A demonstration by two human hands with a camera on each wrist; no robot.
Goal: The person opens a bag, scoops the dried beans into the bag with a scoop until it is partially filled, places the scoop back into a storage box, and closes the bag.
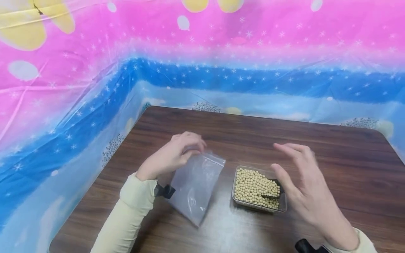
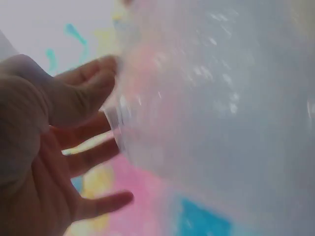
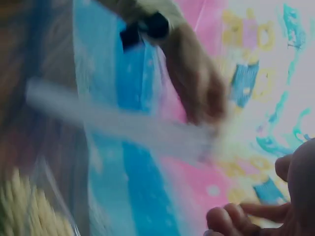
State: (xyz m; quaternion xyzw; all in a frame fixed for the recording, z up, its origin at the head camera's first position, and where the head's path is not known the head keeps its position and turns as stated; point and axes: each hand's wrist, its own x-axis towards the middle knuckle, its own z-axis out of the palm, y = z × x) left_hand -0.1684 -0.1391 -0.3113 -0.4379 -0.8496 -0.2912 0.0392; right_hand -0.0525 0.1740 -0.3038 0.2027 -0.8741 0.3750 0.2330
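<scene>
A clear zip-top plastic bag [image 1: 196, 186] hangs flat from my left hand [image 1: 177, 151], which pinches its upper corner between thumb and forefinger. In the left wrist view the bag [image 2: 211, 108] fills the right side, and the other fingers are spread below the pinch. My right hand [image 1: 303, 186] is held with fingers apart and nothing between them, beside a clear plastic box [image 1: 259, 207]. Pale round beans [image 1: 253, 184] fill the box. A dark scoop [image 1: 274, 191] is partly sunk in the beans, its handle end hidden toward my right hand.
The box stands on a dark wood-grain table [image 1: 234, 137] with rounded corners. A pink and blue patterned cloth [image 1: 218, 75] hangs along the table's back and left sides. Each wrist wears a black camera strap, the left one [image 1: 164, 190] close to the bag.
</scene>
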